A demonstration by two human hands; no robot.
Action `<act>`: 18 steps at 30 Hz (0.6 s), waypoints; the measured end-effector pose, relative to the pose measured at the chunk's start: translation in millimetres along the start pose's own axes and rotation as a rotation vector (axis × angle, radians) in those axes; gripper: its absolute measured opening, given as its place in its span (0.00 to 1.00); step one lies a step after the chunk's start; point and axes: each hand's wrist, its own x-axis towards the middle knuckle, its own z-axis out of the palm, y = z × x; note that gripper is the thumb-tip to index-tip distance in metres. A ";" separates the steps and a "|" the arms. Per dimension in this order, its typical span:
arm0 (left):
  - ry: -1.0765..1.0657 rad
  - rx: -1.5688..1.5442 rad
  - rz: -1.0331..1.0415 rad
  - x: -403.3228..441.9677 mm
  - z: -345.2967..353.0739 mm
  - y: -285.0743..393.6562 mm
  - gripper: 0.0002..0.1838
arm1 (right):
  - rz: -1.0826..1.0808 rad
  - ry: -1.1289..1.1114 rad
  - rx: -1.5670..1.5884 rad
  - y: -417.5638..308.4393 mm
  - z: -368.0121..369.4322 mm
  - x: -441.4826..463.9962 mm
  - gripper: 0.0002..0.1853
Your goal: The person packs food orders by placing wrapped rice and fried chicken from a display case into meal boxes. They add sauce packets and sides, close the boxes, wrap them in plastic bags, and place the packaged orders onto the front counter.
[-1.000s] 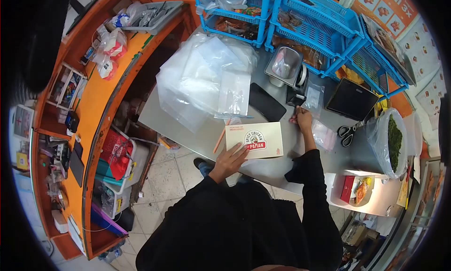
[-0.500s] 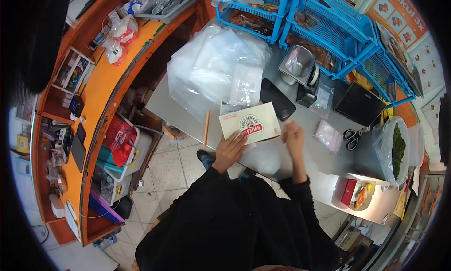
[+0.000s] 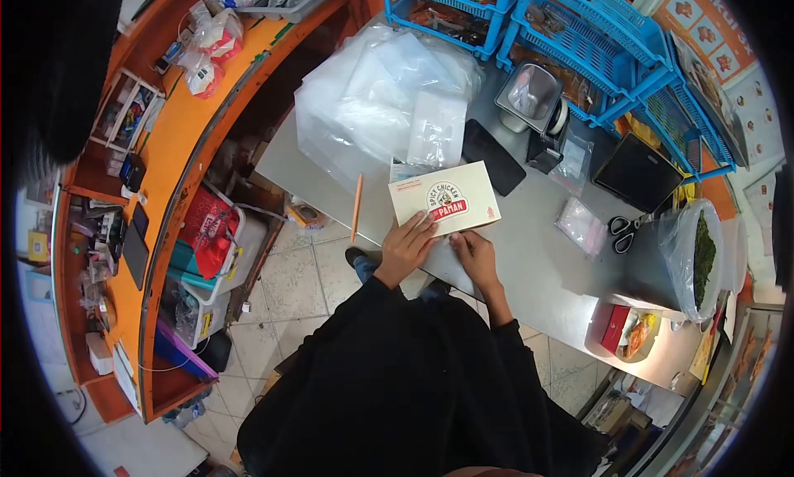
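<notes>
A cream food box (image 3: 463, 197) with a printed "Spicy Chicken" logo lies closed on the metal table. My left hand (image 3: 405, 250) holds its front left part, the fingers over the lid and part of the logo. At the front edge, my right hand (image 3: 477, 262) has its fingers bent against the box, thumb and index finger close together. Just behind the box are a black phone (image 3: 494, 156) and a pile of clear plastic bags (image 3: 356, 105). An orange pencil-like stick (image 3: 356, 208) lies left of the box.
Black-handled scissors (image 3: 622, 233), small clear bags (image 3: 581, 226) and a dark tablet (image 3: 637, 173) lie to the right. Beside them stands a lined bin of green leafy stuff (image 3: 703, 262). Blue stacked baskets (image 3: 579, 55) line the back; an orange counter (image 3: 186, 163) stands left.
My right hand has come left and toward me, from beside the box's right end to its front edge. My left hand stays on the lid.
</notes>
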 end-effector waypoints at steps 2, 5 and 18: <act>0.009 -0.041 -0.047 -0.8 1.4 1.5 0.15 | 0.044 -0.045 -0.081 0.8 -2.2 0.9 0.18; 0.024 -0.074 -0.079 0.4 1.3 3.8 0.14 | 0.084 -0.039 -0.376 6.1 -8.3 -3.3 0.20; -0.065 0.224 -0.554 -27.4 -34.2 -77.3 0.14 | 0.120 0.646 -0.618 70.8 -141.3 -69.7 0.12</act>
